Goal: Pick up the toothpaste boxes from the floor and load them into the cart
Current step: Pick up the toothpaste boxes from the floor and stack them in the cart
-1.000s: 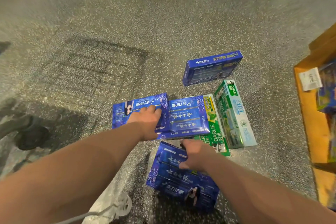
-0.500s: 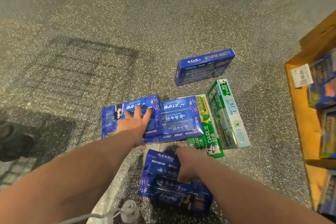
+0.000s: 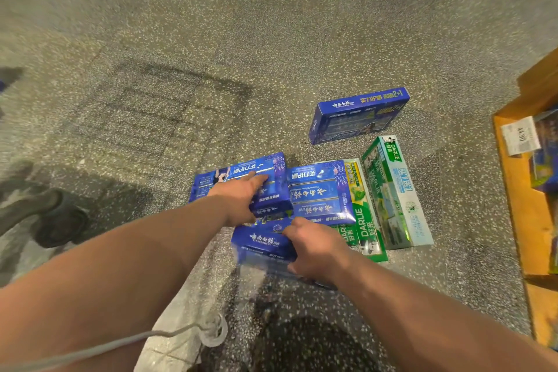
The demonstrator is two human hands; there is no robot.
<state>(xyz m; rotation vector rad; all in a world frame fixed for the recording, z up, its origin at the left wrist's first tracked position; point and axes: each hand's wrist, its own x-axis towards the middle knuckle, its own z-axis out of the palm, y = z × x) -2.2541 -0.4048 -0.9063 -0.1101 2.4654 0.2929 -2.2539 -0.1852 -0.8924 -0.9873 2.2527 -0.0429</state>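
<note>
The right grip (image 3: 317,251) clasps a blue toothpaste box (image 3: 262,246), tipped up on edge off the speckled floor (image 3: 211,39). Just beyond it, the left grip (image 3: 241,204) grasps the near edge of a second blue box (image 3: 238,174). To their right on the floor lie a third blue box (image 3: 320,193), a green Darlie box (image 3: 363,220) and a pale Darlie box (image 3: 398,190). A far blue box (image 3: 359,118) lies beyond those.

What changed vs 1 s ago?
The right hand now grips the near blue toothpaste box and has tipped it up onto its edge. The left hand has closed round the end of the left blue box. The middle blue box, far blue box and green Darlie boxes stayed put.
</note>
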